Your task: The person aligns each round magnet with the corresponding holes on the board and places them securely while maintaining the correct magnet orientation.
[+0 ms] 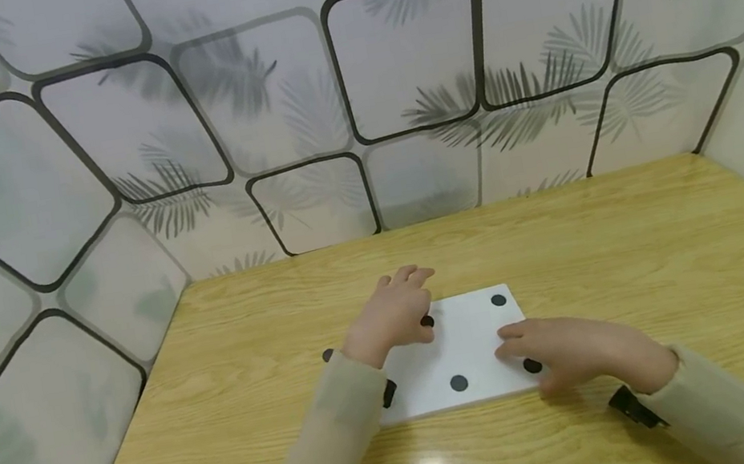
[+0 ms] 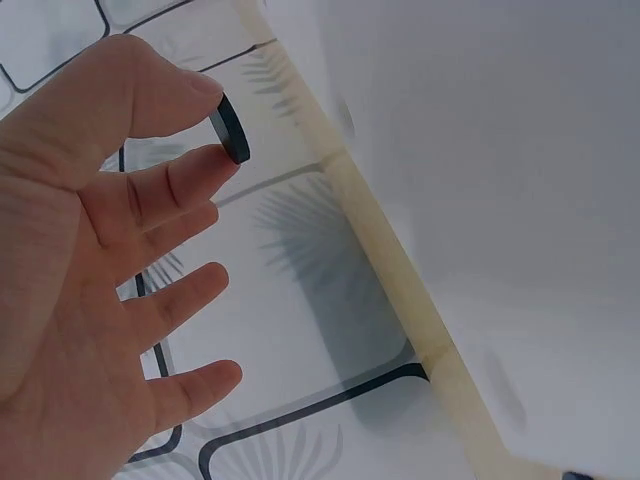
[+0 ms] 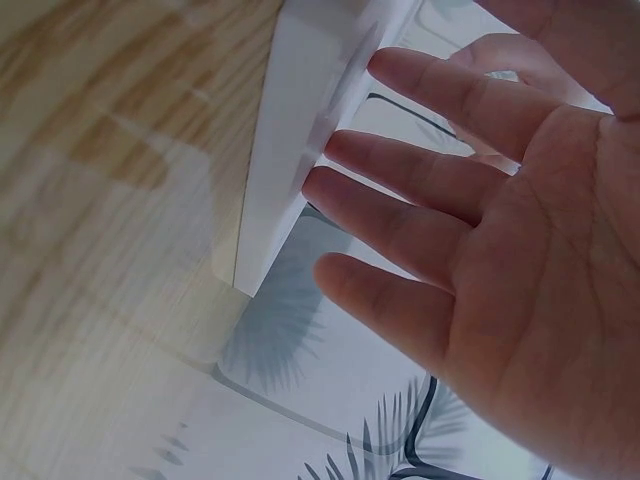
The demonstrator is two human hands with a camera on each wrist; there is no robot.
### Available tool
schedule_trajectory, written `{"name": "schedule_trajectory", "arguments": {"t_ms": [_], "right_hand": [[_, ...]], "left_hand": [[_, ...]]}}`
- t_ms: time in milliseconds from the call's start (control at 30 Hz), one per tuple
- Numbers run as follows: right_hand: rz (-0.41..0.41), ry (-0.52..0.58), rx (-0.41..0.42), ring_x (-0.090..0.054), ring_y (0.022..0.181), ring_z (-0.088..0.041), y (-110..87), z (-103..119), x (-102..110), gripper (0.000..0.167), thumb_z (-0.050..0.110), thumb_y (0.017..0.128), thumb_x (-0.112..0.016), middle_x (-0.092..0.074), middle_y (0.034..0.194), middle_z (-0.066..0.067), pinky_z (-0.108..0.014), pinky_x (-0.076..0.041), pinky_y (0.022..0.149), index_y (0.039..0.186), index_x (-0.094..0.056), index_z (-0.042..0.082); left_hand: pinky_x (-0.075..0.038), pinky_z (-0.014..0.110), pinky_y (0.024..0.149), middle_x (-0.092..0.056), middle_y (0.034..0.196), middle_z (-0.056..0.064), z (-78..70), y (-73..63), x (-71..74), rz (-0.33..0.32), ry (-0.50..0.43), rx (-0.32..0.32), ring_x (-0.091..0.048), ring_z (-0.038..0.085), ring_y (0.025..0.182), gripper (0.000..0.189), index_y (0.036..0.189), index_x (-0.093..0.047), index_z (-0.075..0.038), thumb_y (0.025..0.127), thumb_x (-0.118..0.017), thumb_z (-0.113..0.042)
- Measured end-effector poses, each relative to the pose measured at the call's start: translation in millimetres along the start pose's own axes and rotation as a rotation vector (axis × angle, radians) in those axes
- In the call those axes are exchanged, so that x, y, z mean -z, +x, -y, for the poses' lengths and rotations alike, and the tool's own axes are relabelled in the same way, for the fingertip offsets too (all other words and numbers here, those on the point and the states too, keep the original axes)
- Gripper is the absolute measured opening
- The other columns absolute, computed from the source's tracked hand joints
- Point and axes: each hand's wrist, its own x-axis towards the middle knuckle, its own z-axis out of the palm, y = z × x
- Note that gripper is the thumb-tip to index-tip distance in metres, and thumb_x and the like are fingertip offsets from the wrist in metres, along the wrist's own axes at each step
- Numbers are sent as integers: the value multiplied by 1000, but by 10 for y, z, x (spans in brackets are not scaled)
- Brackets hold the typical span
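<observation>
A thin black disc (image 2: pixel 230 128) is pinched between the thumb and index finger of my left hand (image 1: pixel 392 314); the other fingers are spread apart. That hand hovers above the left part of a white rectangular board (image 1: pixel 466 343) lying on the table. Black round spots (image 1: pixel 458 383) show on the board, one near its far right corner, one at the near edge, and one beside my right fingers. My right hand (image 1: pixel 573 346) lies at the board's right end, fingers extended and holding nothing. In the right wrist view its fingertips (image 3: pixel 345 145) are against or very near the board (image 3: pixel 262 200).
A wood-grain table (image 1: pixel 270 329) carries the board. Pale panels with dark outlines and leaf prints (image 1: pixel 410 55) rise behind it and on both sides. A black device (image 1: pixel 635 408) sits at the right wrist; a dark object (image 1: pixel 328 355) shows beside the left cuff.
</observation>
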Motion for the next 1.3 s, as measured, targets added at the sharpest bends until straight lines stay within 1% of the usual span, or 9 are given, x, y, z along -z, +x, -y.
{"name": "schedule_trajectory", "arguments": {"t_ms": [200, 500, 667, 800, 933, 1067, 1167, 1233, 1300], "right_hand": [[11, 0, -14, -38, 119, -30, 1, 3, -1, 53, 12, 69, -72, -40, 131, -15, -44, -31, 95, 119, -54, 7], [2, -24, -1, -39, 118, -30, -1, 12, -1, 52, 12, 68, -73, -42, 130, -15, -43, -33, 94, 117, -55, 7], [9, -27, -8, -40, 118, -30, 8, 14, 3, 52, 11, 68, -72, -42, 130, -14, -43, -33, 94, 117, -55, 7], [5, -32, -7, -40, 117, -30, 9, 18, 7, 52, 10, 68, -72, -43, 129, -15, -43, -33, 94, 117, -55, 6], [8, -29, -8, -40, 117, -30, 4, 26, 16, 52, 10, 68, -72, -42, 129, -15, -43, -33, 94, 117, -55, 5], [13, -21, -10, -40, 118, -30, 7, 25, 17, 52, 9, 68, -72, -42, 129, -15, -43, -33, 94, 117, -55, 5], [12, -28, -7, -40, 118, -30, 13, 20, 14, 52, 10, 68, -72, -42, 129, -15, -43, -32, 94, 117, -55, 5], [9, -34, -6, -40, 118, -30, 15, 16, 10, 52, 10, 68, -72, -42, 129, -15, -42, -32, 94, 117, -54, 5], [7, -37, -5, -40, 117, -30, 16, 15, 8, 52, 10, 68, -72, -42, 129, -16, -42, -32, 94, 117, -54, 5]], "left_hand": [[-27, 49, 96, -32, 139, 2, -44, 71, -1, 20, 7, 6, -22, 25, 128, 26, 54, -53, -15, 75, -65, -24], [-26, 49, 97, -33, 138, 2, -68, 156, -11, 46, 13, 9, -22, 24, 128, 25, 54, -53, -15, 75, -65, -23], [-23, 49, 98, -32, 139, 1, -76, 202, -28, 82, 7, 20, -21, 23, 129, 24, 55, -55, -15, 75, -66, -24], [-23, 48, 99, -31, 139, 1, -79, 236, -59, 100, 21, 27, -20, 23, 129, 22, 57, -56, -17, 75, -67, -26], [-23, 48, 99, -31, 139, 0, -77, 271, -84, 114, 28, 35, -20, 22, 129, 18, 62, -58, -19, 76, -67, -26], [-23, 48, 99, -31, 139, 0, -70, 309, -106, 123, 26, 41, -20, 22, 129, 7, 77, -64, -18, 77, -66, -25], [-23, 48, 99, -31, 139, 0, -66, 338, -120, 125, 34, 42, -20, 22, 129, 12, 87, -66, -18, 77, -66, -25], [-23, 48, 99, -31, 139, 0, -67, 354, -121, 128, 38, 44, -21, 22, 129, 13, 87, -66, -17, 77, -66, -25], [-23, 48, 99, -31, 139, 0, -69, 368, -118, 134, 41, 47, -21, 21, 129, 10, 83, -65, -17, 78, -65, -26]]}}
